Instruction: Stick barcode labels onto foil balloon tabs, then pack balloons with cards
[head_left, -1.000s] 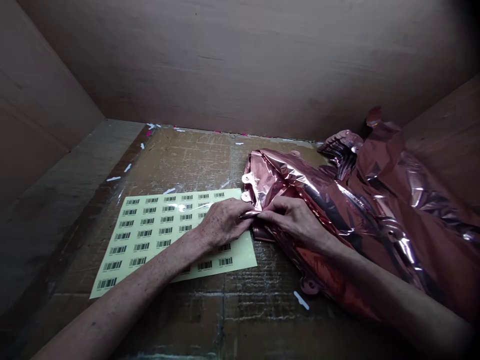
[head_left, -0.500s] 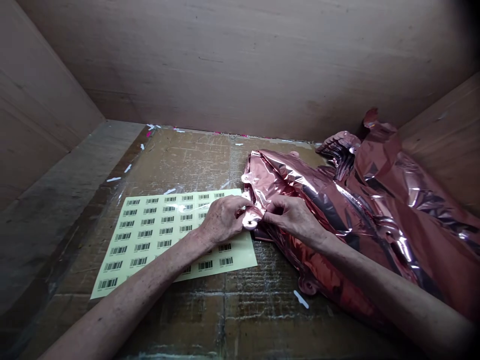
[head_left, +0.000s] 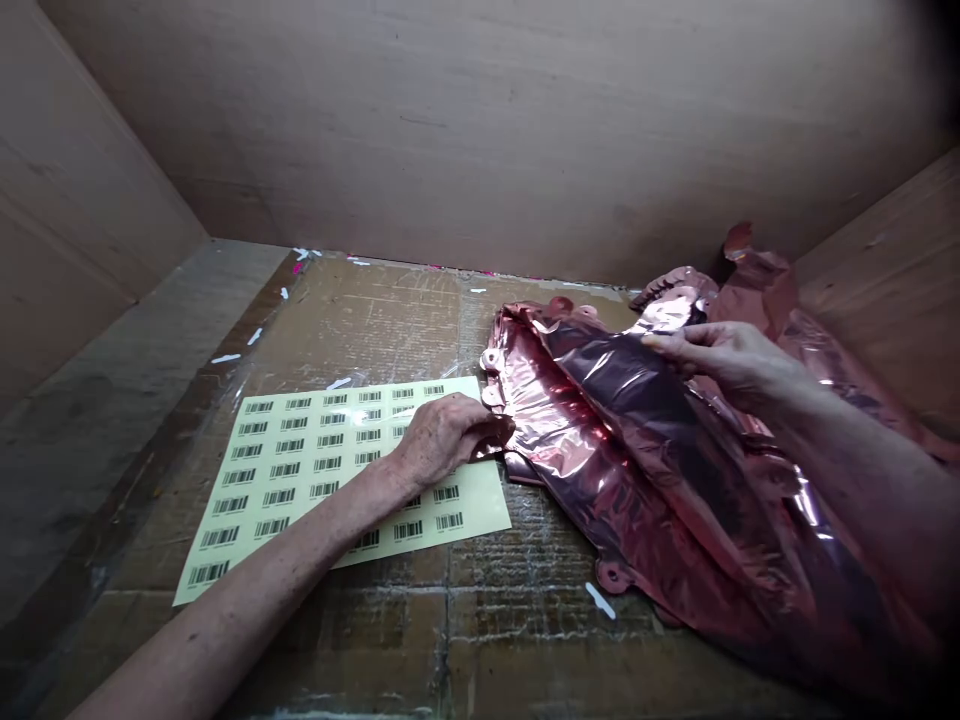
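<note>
Head view looks down into a wooden cubby where a heap of rose-gold foil balloons (head_left: pixel 645 450) lies on the taped cardboard floor (head_left: pixel 420 320), spilling toward the right-hand wall. My left hand (head_left: pixel 446 435) is closed in a pinch on the near left edge of the top balloon, right beside its small round tabs (head_left: pixel 491 375), and I judge that grip pins the corner down so the sheet cannot slide. My right hand (head_left: pixel 724 355) is up at the far edge of the same sheet, fingers and thumb clamped on the foil and holding it lifted off the pile, so the dark inner face of the fold shows between my two hands. Whether that raised layer is one balloon or two stuck together I cannot quite tell, the glare on the creases is too strong. Under my left wrist lies a pale yellow sheet of barcode labels (head_left: pixel 315 460), flat on the cardboard and just beside the foil, close enough to reach without letting go. A few white backing scraps (head_left: pixel 601 600) lie scattered about the floor.
</note>
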